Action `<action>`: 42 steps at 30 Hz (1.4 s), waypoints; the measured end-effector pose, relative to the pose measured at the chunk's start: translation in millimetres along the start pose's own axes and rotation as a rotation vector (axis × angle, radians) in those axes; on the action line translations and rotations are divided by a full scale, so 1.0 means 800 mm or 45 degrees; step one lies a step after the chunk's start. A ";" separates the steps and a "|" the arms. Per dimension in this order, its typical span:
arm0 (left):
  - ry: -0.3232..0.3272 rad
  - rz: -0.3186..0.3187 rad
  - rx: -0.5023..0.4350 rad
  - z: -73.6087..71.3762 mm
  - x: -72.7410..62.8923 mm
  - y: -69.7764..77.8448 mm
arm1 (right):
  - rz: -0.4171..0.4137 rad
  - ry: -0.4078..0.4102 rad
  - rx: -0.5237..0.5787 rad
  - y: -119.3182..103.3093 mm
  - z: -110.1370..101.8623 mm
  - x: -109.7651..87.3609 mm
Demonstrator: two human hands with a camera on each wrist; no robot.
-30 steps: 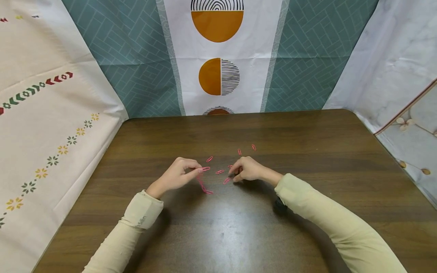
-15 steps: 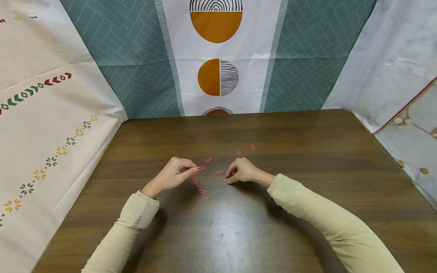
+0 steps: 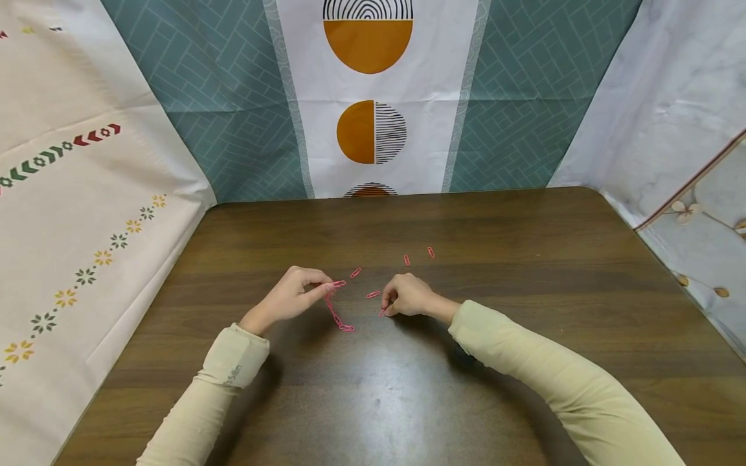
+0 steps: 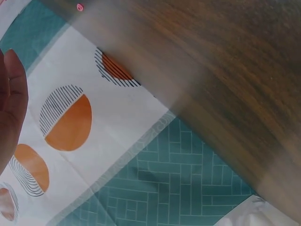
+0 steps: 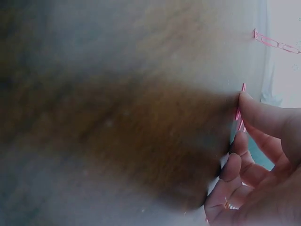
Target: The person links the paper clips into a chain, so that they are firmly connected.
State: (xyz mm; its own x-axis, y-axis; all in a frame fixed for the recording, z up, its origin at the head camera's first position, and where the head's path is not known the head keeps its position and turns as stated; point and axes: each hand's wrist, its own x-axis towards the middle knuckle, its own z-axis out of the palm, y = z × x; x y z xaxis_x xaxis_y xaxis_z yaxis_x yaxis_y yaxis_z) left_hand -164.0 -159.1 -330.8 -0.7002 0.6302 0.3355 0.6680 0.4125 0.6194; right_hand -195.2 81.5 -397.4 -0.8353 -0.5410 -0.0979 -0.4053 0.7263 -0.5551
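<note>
In the head view my left hand [image 3: 293, 294] pinches the top of a pink paper clip chain [image 3: 333, 314] between thumb and fingers. The chain hangs down, and its lower end lies on the table. To the right, my right hand [image 3: 410, 296] is down at the tabletop with bent fingers, pinching a single pink paper clip [image 3: 381, 312] that the fingertips mostly cover. The right wrist view shows the thumb on this paper clip [image 5: 243, 87]; the chain [image 5: 277, 45] appears beyond. Only the edge of my left hand [image 4: 13, 94] enters the left wrist view, its grip out of sight.
Loose pink clips lie around the hands: one paper clip [image 3: 373, 294] between them, another paper clip [image 3: 356, 272] behind, and two farther back, a paper clip [image 3: 406, 260] and a paper clip [image 3: 431, 252]. Patterned cloths surround the brown wooden table [image 3: 495, 226].
My right hand has shifted left and its fingers have closed on the nearest loose paper clip. My left hand has drawn slightly left, carrying the chain along.
</note>
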 end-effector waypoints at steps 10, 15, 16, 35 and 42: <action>-0.002 -0.001 0.013 0.000 0.002 -0.003 | -0.069 0.032 -0.012 -0.001 0.004 -0.005; 0.010 -0.017 0.024 0.009 0.001 -0.032 | -0.094 0.050 0.075 0.003 0.003 -0.009; 0.011 -0.022 0.029 0.011 0.001 -0.038 | -0.103 0.047 0.103 0.004 0.002 -0.010; 0.002 0.047 -0.004 0.015 0.008 -0.035 | -0.035 0.107 0.422 0.012 -0.025 -0.031; -0.006 0.057 -0.012 0.016 0.011 -0.033 | -0.048 0.160 0.473 0.011 -0.038 -0.037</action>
State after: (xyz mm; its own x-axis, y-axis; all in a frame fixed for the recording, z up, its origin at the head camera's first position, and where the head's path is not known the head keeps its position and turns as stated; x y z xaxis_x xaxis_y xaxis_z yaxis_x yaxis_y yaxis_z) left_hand -184.5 -156.0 -353.3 -0.6685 0.6510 0.3597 0.6962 0.3777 0.6104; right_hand -185.3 116.5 -374.3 -0.8707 -0.4916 0.0171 -0.2937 0.4916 -0.8198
